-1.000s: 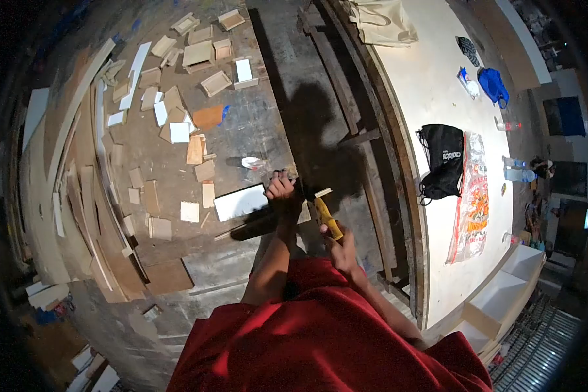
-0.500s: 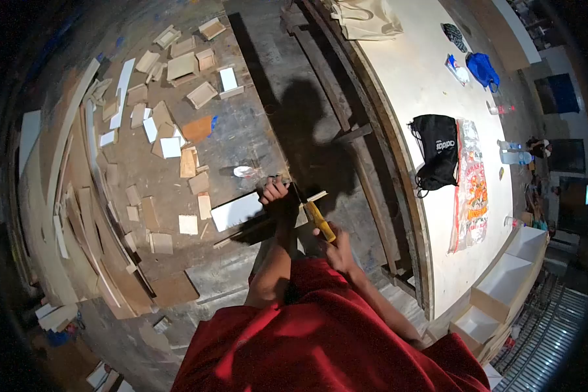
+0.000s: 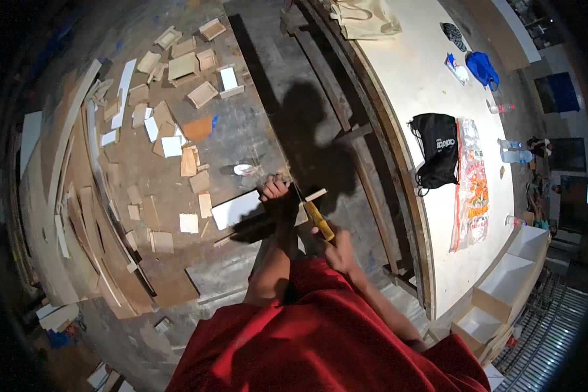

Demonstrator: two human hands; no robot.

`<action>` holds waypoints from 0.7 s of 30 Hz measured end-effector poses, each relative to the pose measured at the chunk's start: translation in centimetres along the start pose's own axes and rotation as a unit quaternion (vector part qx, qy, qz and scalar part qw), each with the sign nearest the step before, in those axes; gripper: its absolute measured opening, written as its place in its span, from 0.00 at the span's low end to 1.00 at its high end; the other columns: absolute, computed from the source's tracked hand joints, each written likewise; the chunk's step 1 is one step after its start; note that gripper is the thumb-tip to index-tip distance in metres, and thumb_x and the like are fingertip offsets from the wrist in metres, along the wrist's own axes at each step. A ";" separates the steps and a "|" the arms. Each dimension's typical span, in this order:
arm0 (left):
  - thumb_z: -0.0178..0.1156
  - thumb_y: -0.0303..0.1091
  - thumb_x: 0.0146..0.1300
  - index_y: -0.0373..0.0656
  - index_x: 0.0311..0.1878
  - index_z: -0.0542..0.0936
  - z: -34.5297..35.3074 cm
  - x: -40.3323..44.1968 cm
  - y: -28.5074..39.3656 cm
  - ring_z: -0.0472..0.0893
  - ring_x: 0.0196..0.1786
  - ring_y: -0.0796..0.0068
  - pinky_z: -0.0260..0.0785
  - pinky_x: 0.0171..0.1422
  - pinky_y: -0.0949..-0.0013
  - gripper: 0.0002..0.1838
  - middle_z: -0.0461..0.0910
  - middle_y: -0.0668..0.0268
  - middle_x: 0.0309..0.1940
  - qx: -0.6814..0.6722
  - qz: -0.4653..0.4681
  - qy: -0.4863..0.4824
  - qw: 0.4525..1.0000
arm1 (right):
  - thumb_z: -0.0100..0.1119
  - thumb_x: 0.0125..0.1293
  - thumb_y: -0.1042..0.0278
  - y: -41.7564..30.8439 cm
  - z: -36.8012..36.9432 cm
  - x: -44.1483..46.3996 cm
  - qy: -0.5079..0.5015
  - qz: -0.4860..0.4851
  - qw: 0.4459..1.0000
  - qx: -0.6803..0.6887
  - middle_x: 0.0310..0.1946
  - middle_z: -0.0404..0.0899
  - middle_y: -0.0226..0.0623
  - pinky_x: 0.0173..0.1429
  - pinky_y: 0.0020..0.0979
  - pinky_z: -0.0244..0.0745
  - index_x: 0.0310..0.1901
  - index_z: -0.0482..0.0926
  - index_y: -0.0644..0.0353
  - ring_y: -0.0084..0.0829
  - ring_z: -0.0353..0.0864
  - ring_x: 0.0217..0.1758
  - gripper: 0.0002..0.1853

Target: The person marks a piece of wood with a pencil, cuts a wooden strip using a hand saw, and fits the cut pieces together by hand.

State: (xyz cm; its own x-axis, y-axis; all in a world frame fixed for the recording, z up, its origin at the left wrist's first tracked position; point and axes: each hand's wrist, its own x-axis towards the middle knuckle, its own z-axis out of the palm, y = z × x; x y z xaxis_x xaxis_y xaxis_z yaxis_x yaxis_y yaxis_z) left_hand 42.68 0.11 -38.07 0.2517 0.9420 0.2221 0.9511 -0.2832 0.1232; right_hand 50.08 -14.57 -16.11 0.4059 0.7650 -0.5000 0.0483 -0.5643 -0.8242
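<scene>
My left hand (image 3: 276, 189) is closed at the near right edge of the dark work table (image 3: 235, 140); what its curled fingers press on is hidden. Wrapped round the yellow handle of a hand tool (image 3: 318, 221) is my right hand (image 3: 336, 245). The tool's dark, thin front part points up and left toward my left hand. A short light wood strip (image 3: 315, 195) lies by the end of the handle. Just left of my left hand is a white board (image 3: 237, 210), with a narrow wood strip below it, partly in shadow.
Small wooden boxes (image 3: 183, 67) and offcuts lie over the work table, with long strips (image 3: 72, 130) at the left. A pale table (image 3: 398, 85) at the right bears a black drawstring bag (image 3: 438, 150) and a printed plastic sack (image 3: 472, 189). A dark gap lies between the tables.
The view has shifted slightly, so the tables sit further left. My right hand still holds the yellow-handled tool, and my left hand stays closed at the table's edge.
</scene>
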 end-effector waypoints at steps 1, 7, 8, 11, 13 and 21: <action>0.67 0.50 0.63 0.53 0.60 0.79 0.3 -0.8 -0.2 0.77 0.59 0.67 0.64 0.56 0.59 0.24 0.78 0.67 0.65 -0.001 0.002 -0.004 1.000 | 0.61 0.75 0.60 0.5 0.0 -0.4 0.001 -0.067 0.998 0.015 0.30 0.74 0.30 0.41 0.31 0.70 0.49 0.78 0.68 0.22 0.71 0.37 0.16; 0.65 0.49 0.65 0.52 0.60 0.79 1.9 -0.8 -0.1 0.77 0.58 0.65 0.65 0.57 0.58 0.23 0.77 0.66 0.65 -0.001 -0.021 0.001 1.000 | 0.61 0.72 0.65 -0.6 0.1 0.0 0.025 -0.023 0.999 0.031 0.29 0.73 0.30 0.39 0.32 0.67 0.47 0.79 0.67 0.21 0.69 0.35 0.12; 0.64 0.48 0.65 0.51 0.60 0.79 2.2 -1.3 -0.1 0.77 0.58 0.65 0.65 0.57 0.58 0.23 0.77 0.66 0.65 -0.002 -0.028 -0.001 1.000 | 0.61 0.71 0.66 -1.8 -0.2 0.2 0.032 -0.006 0.999 0.023 0.29 0.74 0.31 0.39 0.32 0.68 0.47 0.79 0.67 0.21 0.70 0.34 0.12; 0.64 0.46 0.65 0.50 0.60 0.78 2.9 0.3 0.7 0.76 0.58 0.65 0.64 0.58 0.58 0.22 0.77 0.66 0.65 -0.010 -0.039 0.010 0.999 | 0.62 0.71 0.66 -3.7 -0.2 -0.5 0.030 0.028 0.999 0.030 0.30 0.75 0.31 0.41 0.32 0.68 0.47 0.79 0.68 0.21 0.71 0.35 0.12; 0.65 0.48 0.64 0.50 0.60 0.78 2.0 0.4 0.5 0.77 0.58 0.65 0.64 0.58 0.58 0.24 0.77 0.66 0.65 0.008 -0.024 0.012 1.000 | 0.61 0.72 0.64 -2.4 -0.2 -0.4 0.028 -0.010 0.999 0.014 0.31 0.75 0.32 0.42 0.32 0.69 0.47 0.79 0.68 0.22 0.72 0.37 0.13; 0.63 0.51 0.67 0.49 0.58 0.78 0.1 0.2 -0.2 0.77 0.57 0.65 0.65 0.58 0.57 0.22 0.77 0.65 0.64 0.012 -0.020 -0.004 1.000 | 0.60 0.74 0.63 -1.0 -0.7 0.1 0.018 -0.079 0.997 0.009 0.29 0.74 0.29 0.39 0.32 0.68 0.44 0.78 0.69 0.20 0.70 0.36 0.14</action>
State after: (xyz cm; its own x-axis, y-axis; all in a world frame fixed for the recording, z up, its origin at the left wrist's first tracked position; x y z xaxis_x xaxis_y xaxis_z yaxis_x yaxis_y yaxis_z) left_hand 42.62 0.40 -38.17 0.2149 0.9538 0.2098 0.9645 -0.2410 0.1078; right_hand 50.70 -14.12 -15.19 0.4275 0.8318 -0.3542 0.0974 -0.4319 -0.8967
